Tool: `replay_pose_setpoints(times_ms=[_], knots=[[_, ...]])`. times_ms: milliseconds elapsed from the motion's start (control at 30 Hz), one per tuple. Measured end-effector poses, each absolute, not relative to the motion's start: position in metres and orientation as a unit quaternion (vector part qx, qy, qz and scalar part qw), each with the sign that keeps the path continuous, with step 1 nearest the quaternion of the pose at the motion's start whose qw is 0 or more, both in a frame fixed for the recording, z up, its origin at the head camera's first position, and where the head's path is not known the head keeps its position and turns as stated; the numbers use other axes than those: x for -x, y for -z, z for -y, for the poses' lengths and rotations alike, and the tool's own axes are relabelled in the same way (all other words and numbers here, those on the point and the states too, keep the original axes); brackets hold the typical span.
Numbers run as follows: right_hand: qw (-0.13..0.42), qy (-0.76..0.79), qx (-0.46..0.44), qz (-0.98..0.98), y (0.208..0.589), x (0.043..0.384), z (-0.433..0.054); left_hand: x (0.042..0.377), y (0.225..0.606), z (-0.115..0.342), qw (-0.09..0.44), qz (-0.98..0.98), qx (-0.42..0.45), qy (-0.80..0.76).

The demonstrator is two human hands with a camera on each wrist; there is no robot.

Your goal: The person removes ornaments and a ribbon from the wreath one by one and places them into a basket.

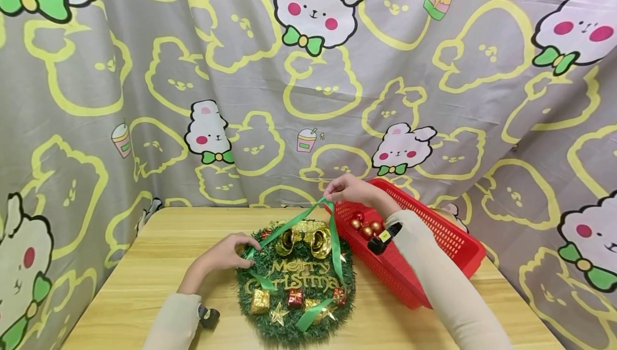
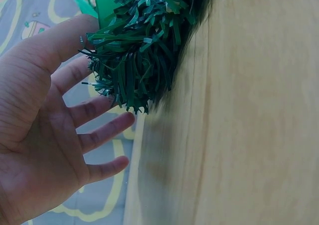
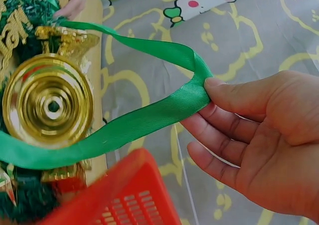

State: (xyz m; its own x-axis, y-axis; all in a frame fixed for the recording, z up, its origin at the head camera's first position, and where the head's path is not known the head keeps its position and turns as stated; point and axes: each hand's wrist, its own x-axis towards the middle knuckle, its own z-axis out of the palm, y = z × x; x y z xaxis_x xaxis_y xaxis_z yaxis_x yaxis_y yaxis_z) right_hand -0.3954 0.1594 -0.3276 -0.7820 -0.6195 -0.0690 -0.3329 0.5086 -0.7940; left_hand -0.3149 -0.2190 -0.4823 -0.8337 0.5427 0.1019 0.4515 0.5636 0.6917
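A round green tinsel Christmas wreath [image 1: 289, 326] with golden "Merry Christmas" lettering lies on the table. At its far side, my right hand [image 1: 341, 186] pinches a green satin ribbon [image 3: 149, 110] between thumb and fingers, lifting it into a peak above the golden bells [image 1: 320, 240]. From that peak, one strand runs down to the wreath's left edge and the other down its right side. My left hand [image 1: 225, 252] touches the left edge, where the ribbon passes by its thumb and forefinger. The left wrist view shows its other fingers [image 2: 107, 132] stretched and spread beside the tinsel.
To the right stands a red plastic basket [image 1: 455, 248] with perforated walls, holding several shiny baubles [image 1: 366, 232]; my right forearm reaches over it. Small gift boxes [image 1: 295, 298] and golden stars [image 1: 278, 313] decorate the wreath. A patterned curtain [image 1: 260, 87] hangs behind the wooden table [image 1: 193, 229].
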Motion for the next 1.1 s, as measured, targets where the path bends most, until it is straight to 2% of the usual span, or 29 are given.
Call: replay_pose_setpoints(times_ms=[500,767,1100], knots=[[0.134,0.395,0.241,-0.876,0.312,0.405,-0.202,0.313,0.481,0.22,0.061,-0.882,-0.286,-0.37],[0.116,0.403,0.237,-0.876,0.283,0.409,-0.185,0.312,0.483,0.219,0.065,-0.882,-0.283,-0.372],[0.023,0.388,0.26,-0.884,0.246,0.403,-0.149,0.314,0.482,0.217,0.065,-0.884,-0.281,-0.368]])
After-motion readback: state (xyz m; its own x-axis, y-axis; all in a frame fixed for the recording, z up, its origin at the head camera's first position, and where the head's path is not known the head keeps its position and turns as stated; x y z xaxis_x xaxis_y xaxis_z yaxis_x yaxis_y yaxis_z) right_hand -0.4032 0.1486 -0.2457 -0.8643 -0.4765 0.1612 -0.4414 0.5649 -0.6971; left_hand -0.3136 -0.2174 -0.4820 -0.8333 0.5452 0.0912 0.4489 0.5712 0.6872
